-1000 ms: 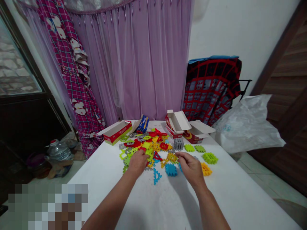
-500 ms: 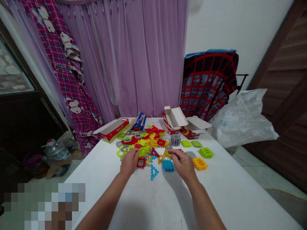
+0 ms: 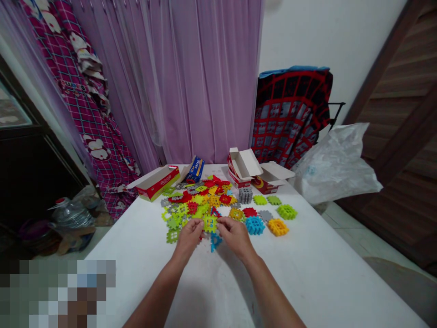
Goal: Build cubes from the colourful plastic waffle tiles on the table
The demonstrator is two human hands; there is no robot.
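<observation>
My left hand [image 3: 190, 236] and my right hand [image 3: 235, 233] face each other just above the table. Between their fingertips is a lime-green square interlocking block [image 3: 210, 223] with notched edges and a windowed centre. Both hands are closed in a pinch, one at each side of it. Just under the block, a blue triangular piece [image 3: 215, 244] shows on the table. A heap of interlocking pieces [image 3: 205, 196] in red, yellow, green and grey spreads behind my hands. Right of my right hand lies a blue stack of square pieces [image 3: 255, 225].
On the white table [image 3: 136, 255], a yellow stack [image 3: 277, 227], a green stack [image 3: 287, 211] and a grey stack [image 3: 245, 196] stand to the right. Opened boxes [image 3: 243, 173] line the back, with a blue box [image 3: 195, 170] among them. A plastic bag [image 3: 336, 166] bulges at the right edge.
My hands have come together from apart. My left hand has moved from the heap toward the middle, and my right hand has moved left. The lime-green block is now between them.
</observation>
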